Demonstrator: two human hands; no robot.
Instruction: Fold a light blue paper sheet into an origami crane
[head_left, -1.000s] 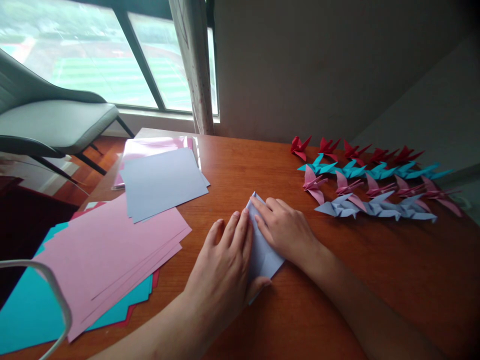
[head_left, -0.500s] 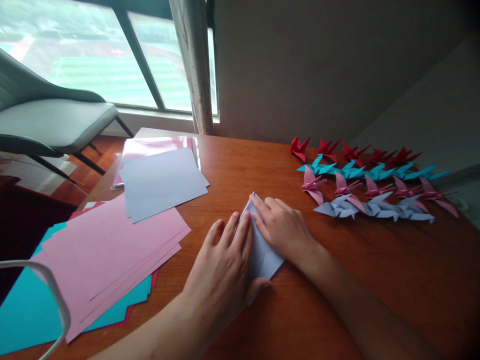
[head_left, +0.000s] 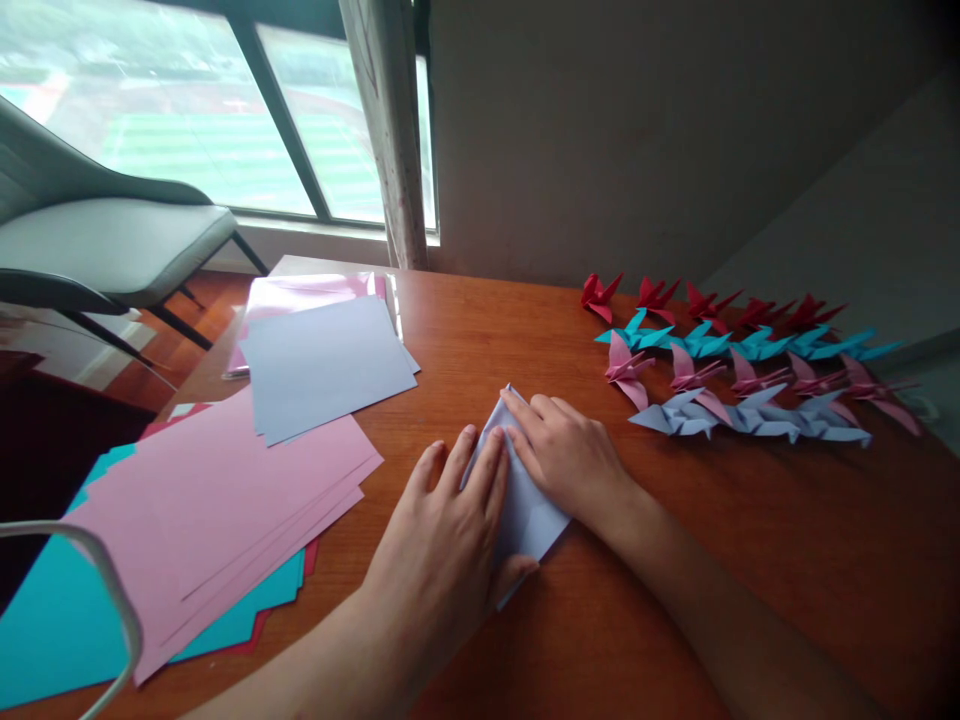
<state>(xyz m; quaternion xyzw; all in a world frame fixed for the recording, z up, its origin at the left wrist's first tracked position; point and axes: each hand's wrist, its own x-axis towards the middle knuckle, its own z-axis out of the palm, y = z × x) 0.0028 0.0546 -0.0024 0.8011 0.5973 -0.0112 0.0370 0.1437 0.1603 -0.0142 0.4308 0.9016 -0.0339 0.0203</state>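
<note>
A pale lavender sheet of origami paper (head_left: pixel 529 515), folded to a point at its far end, lies on the wooden table in front of me. Across its left side rests my left hand (head_left: pixel 446 520), fingers stretched out and thumb apart near the lower edge. My right hand (head_left: pixel 566 455) lies on the upper right side, its fingertips pressing close to the far point. Both hands touch the paper from above, and neither is closed around it. Parts of the left edge are hidden beneath my left fingers.
Rows of folded paper cranes, red (head_left: pixel 701 303), turquoise (head_left: pixel 705 342), pink (head_left: pixel 690 370) and lavender (head_left: pixel 679 415), stand on the right. Loose pink sheets (head_left: pixel 225 500) over turquoise ones (head_left: pixel 56 620), plus lavender sheets (head_left: pixel 330 370), lie left. A white cable (head_left: pixel 120 590) curves at lower left.
My left fingertips have shifted very slightly on the paper. The right hand, the folded sheet and the cranes look practically the same.
</note>
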